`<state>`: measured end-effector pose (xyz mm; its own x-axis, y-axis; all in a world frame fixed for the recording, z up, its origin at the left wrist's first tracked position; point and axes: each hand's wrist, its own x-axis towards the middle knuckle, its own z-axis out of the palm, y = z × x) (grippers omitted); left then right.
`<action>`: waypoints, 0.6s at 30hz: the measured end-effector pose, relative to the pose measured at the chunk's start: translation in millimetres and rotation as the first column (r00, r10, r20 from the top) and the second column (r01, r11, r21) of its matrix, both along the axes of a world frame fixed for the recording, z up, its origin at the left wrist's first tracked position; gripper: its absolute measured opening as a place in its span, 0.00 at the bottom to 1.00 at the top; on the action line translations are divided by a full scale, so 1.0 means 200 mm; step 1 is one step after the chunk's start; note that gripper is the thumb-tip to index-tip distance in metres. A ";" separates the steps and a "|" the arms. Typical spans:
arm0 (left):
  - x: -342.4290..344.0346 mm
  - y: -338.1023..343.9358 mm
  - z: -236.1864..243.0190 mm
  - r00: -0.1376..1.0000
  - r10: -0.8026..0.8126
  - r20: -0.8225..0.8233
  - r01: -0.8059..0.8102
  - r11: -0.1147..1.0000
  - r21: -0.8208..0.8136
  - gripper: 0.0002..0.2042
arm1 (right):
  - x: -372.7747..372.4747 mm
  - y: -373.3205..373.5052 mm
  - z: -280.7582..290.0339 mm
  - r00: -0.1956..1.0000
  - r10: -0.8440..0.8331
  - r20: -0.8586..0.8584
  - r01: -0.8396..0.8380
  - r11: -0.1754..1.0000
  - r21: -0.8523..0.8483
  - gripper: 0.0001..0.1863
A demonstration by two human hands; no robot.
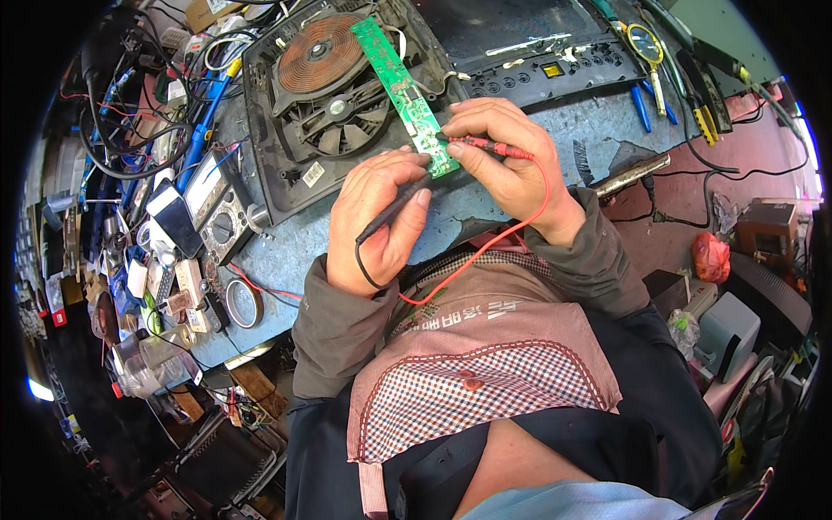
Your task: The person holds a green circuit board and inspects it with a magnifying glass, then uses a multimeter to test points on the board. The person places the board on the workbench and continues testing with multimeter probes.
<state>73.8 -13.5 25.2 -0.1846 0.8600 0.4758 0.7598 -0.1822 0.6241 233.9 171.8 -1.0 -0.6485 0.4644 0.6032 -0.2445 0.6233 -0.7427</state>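
Note:
My left hand (371, 224) grips a black test probe (394, 211) slanting up to the lower end of a long green circuit board (388, 65). My right hand (520, 173) pinches a red probe (492, 147) against that board's lower right side; whether either tip touches a contact I cannot tell. The board lies across an opened appliance housing (282, 165) with a copper coil (314, 61) and a black fan (351, 137). A red lead runs from the right probe down across my apron. A multimeter (223, 227) with a dial lies left of the housing.
Cluttered tools and cables fill the bench's left, with a tape roll (244, 312) near its edge. A black panel (537, 82), blue-handled pliers (640, 106) and a magnifier (642, 45) are at the back right. A red bag (711, 256) and boxes sit on the floor at right.

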 end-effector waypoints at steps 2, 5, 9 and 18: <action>0.00 0.00 0.01 1.000 0.003 -0.009 -0.003 1.000 -0.006 0.11 | 0.00 0.00 0.00 1.000 0.000 0.001 0.000 1.000 0.005 0.10; 0.00 0.00 0.00 1.000 0.003 0.012 -0.003 1.000 0.019 0.11 | 0.00 0.00 0.00 1.000 0.001 0.001 -0.001 1.000 0.010 0.09; 0.00 0.01 -0.01 1.000 0.008 0.020 -0.008 0.999 0.033 0.11 | -0.02 0.00 -0.01 0.999 -0.016 -0.041 0.017 1.000 0.023 0.09; 0.01 0.01 -0.01 1.000 0.014 0.017 -0.015 1.000 0.028 0.11 | 0.00 0.00 0.00 1.000 -0.005 0.002 0.005 1.000 0.011 0.09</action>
